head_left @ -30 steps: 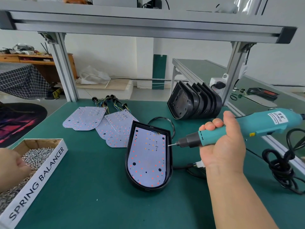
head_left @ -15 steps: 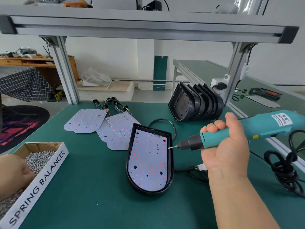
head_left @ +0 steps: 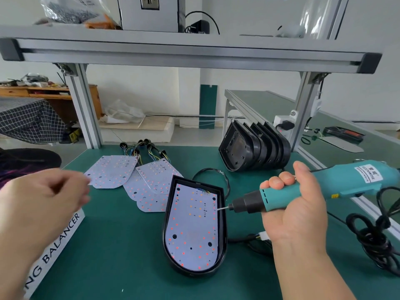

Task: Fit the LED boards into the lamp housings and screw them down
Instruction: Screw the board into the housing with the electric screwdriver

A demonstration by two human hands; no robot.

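black plastic lamp housing (head_left: 223, 226) lies open side up mid-bench on the green mat (head_left: 121, 245), with the thin white led board (head_left: 192, 226) seated inside it. the housing looks stiff and light. the board seems fragile, best held by its edges. right hand (head_left: 296, 213) wraps the teal electric screwdriver (head_left: 303, 189), its bit (head_left: 223, 208) at the board's right edge. left hand (head_left: 41, 202) hovers blurred, fingers curled. whether it holds a screw, i cannot tell.

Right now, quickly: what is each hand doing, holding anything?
Left hand: blurred in mid-air; cannot tell whether it holds anything.
Right hand: grips the teal electric screwdriver.
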